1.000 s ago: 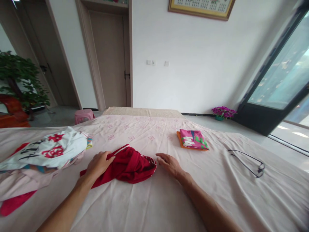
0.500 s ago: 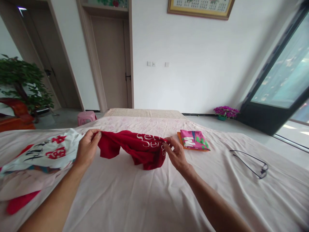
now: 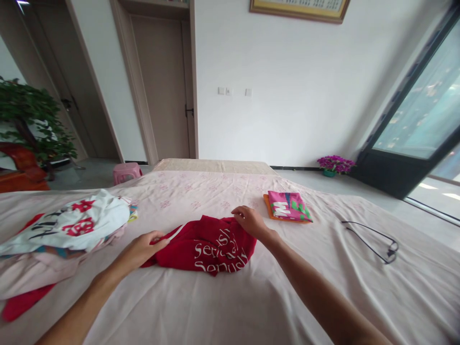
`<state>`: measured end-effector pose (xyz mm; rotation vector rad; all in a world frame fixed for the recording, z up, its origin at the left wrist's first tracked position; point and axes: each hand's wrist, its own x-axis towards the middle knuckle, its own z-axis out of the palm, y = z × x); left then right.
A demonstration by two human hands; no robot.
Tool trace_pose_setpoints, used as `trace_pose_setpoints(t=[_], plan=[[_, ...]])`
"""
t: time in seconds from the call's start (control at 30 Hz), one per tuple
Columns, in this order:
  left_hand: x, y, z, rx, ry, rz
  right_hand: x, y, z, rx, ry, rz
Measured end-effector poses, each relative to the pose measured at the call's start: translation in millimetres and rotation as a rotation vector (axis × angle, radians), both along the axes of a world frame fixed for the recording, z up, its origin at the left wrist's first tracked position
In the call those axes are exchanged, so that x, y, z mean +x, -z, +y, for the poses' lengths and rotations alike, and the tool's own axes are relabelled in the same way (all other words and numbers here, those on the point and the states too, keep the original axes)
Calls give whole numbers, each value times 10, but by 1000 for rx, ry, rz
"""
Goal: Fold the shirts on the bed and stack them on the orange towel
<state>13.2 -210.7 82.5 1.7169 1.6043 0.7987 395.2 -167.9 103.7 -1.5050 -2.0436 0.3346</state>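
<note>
A crumpled red shirt (image 3: 215, 244) with rows of white lettering lies on the pale bedspread (image 3: 201, 311) in front of me. My left hand (image 3: 149, 247) rests at its left end, fingers loosely stretched and thumb apart, touching the cloth. At the upper right edge of the shirt, my right hand (image 3: 253, 223) has bent, parted fingers and shows no cloth pinched between them. Right behind that hand lie folded pink and orange clothes (image 3: 290, 207), stacked neatly. A loose heap topped by a white garment (image 3: 97, 220) with red and black print lies left of my left hand.
Black-framed glasses (image 3: 391, 251) lie on the bedspread at the right. Beyond the bed stand a pink stool (image 3: 127, 172), a potted plant (image 3: 32, 115) and purple flowers (image 3: 336, 164). A wooden armchair (image 3: 25, 167) is at far left.
The red shirt, held stretched up between both hands before, has come down onto the bedspread, its lettering now spread more. My left hand has moved right and down; the fingers of both have loosened.
</note>
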Motion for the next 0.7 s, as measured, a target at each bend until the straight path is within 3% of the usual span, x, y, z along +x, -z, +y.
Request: trace_pose_setpoints(t=[0.17, 0.33, 0.47, 0.6, 0.7], plan=[[22, 13, -72, -107, 101, 28, -274, 100, 302, -138, -36, -121], [-128, 63, -63, 10, 94, 83, -448, 151, 276, -194, -158, -286], [-202, -26, 7, 147, -36, 10, -424, -144, 213, -2, -43, -191], [-212, -297, 83, 278, -192, -264, -275, -573, 157, 264, 50, 155], [-155, -507, 98, 300, -181, -465, -165, -687, 81, 217, -8, 485]])
